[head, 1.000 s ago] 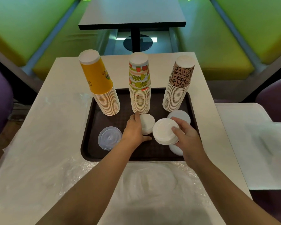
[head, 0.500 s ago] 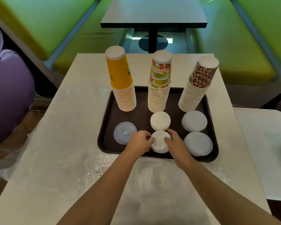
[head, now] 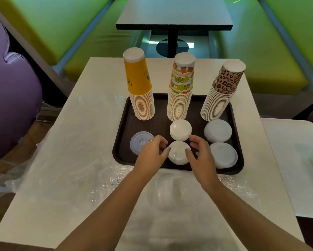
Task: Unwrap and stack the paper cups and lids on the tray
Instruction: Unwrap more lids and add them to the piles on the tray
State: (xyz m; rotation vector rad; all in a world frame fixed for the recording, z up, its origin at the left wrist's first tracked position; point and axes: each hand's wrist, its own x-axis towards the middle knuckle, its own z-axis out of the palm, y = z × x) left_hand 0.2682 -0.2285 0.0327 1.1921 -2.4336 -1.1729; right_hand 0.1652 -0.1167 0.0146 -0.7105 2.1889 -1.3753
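Dark brown plastic makes up the tray point(head: 122, 124), which sits on a pale table point(head: 90, 109) strewn with clear plastic wrap point(head: 101, 180). Along the tray's far side stand three upside-down stacks of paper cups: a yellow stack point(head: 140, 87) on the left, a fruit-print stack point(head: 180, 87) in the middle and a leopard-print stack point(head: 220, 91) on the right, which leans to the right. In front of them lie piles of lids: a clear lid point(head: 138, 142) at the near left, a white pile point(head: 180, 129) in the middle, and two paler piles point(head: 217, 130) point(head: 224, 154) on the right, one behind the other. A second white pile of lids point(head: 178, 153) sits at the tray's near edge, just in front of the middle one. The left hand point(head: 151, 154) and right hand point(head: 201, 154) flank this near pile, fingers curled loosely towards it; the fingertips touch or nearly touch its sides, but whether either hand truly grips it cannot be told. A packet of lids in wrap point(head: 172, 192) lies on the table between the forearms.
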